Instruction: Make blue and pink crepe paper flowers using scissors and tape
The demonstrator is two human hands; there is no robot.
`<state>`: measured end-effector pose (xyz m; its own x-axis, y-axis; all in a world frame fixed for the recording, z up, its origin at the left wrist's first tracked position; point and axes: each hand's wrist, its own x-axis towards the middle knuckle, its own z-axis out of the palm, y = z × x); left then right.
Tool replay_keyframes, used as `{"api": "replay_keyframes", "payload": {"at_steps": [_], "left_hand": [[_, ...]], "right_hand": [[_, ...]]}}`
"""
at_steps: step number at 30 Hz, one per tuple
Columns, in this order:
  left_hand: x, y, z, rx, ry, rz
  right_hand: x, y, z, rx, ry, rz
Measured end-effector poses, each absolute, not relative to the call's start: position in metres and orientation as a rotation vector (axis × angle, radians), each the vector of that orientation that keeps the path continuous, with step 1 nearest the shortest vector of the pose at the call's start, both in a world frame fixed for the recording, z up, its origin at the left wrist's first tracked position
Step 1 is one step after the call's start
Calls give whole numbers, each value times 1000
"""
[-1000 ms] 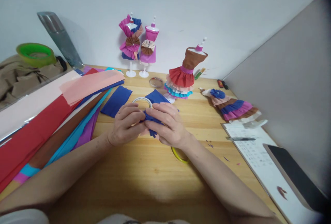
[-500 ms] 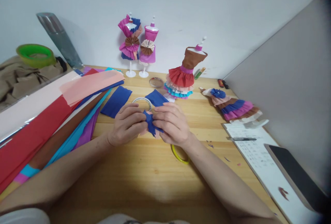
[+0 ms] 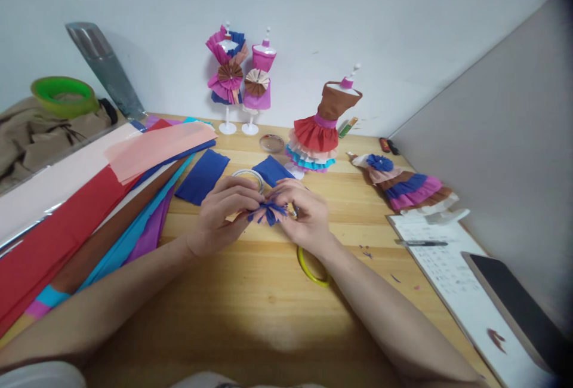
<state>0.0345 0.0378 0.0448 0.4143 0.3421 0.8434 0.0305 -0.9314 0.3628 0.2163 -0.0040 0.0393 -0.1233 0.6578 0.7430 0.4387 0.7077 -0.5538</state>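
Note:
Between my two hands is a small paper flower [image 3: 270, 213] with pointed blue and pale pink petals. Its left edge is pinched by the fingers of my left hand [image 3: 226, 212]. The fingers of my right hand [image 3: 307, 212] close on its right and upper side, and part of the flower is hidden behind them. Just behind my hands lie a white tape roll [image 3: 249, 174] and two blue paper pieces, one on the left [image 3: 203, 176] and one on the right [image 3: 272, 168]. A yellow ring-shaped roll [image 3: 308, 268] rests below my right wrist.
Coloured crepe paper sheets [image 3: 67, 233] cover the left side. At the back stand small dress forms in paper dresses, the nearest brown and red [image 3: 329, 119]. On the right lie a layered paper dress [image 3: 403, 185], a white board [image 3: 430, 262], a pen [image 3: 423, 243] and a phone [image 3: 505, 304].
The blue and pink paper has turned and spread into a fringed flower shape facing me. My fingers have shifted their hold around its edge, and the right hand has turned.

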Motion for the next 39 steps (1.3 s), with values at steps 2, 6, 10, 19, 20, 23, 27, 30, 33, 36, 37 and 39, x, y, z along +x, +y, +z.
{"api": "replay_keyframes", "payload": {"at_steps": [2, 6, 10, 19, 20, 23, 27, 30, 33, 36, 37, 39], "left_hand": [[35, 38, 43, 2309, 448, 1523], [37, 42, 37, 2159, 574, 1404], [40, 41, 37, 1757, 643, 1132], [45, 37, 55, 1357, 803, 848], [45, 38, 54, 1347, 821, 836], [45, 40, 53, 1337, 791, 760], [43, 40, 52, 1330, 731, 627], [44, 40, 50, 1259, 790, 603], [45, 42, 44, 1227, 865, 628], [45, 48, 37, 1254, 894, 653], [45, 50, 34, 1268, 899, 653], [43, 56, 30, 1293, 916, 624]], "right_hand": [[214, -5, 38, -1000, -1661, 377], [210, -5, 37, -1092, -1510, 631], [209, -2, 38, -1103, -1399, 808], [210, -3, 37, -1144, -1466, 924], [210, -2, 37, -1168, -1468, 908], [209, 0, 34, -1200, -1394, 970], [208, 4, 31, -1146, -1223, 1116], [207, 4, 32, -1146, -1154, 1136], [207, 4, 31, -1148, -1145, 1176], [209, 8, 23, -1153, -1170, 1214], [210, 9, 19, -1164, -1185, 1212], [213, 13, 10, -1221, -1236, 1159]]}}
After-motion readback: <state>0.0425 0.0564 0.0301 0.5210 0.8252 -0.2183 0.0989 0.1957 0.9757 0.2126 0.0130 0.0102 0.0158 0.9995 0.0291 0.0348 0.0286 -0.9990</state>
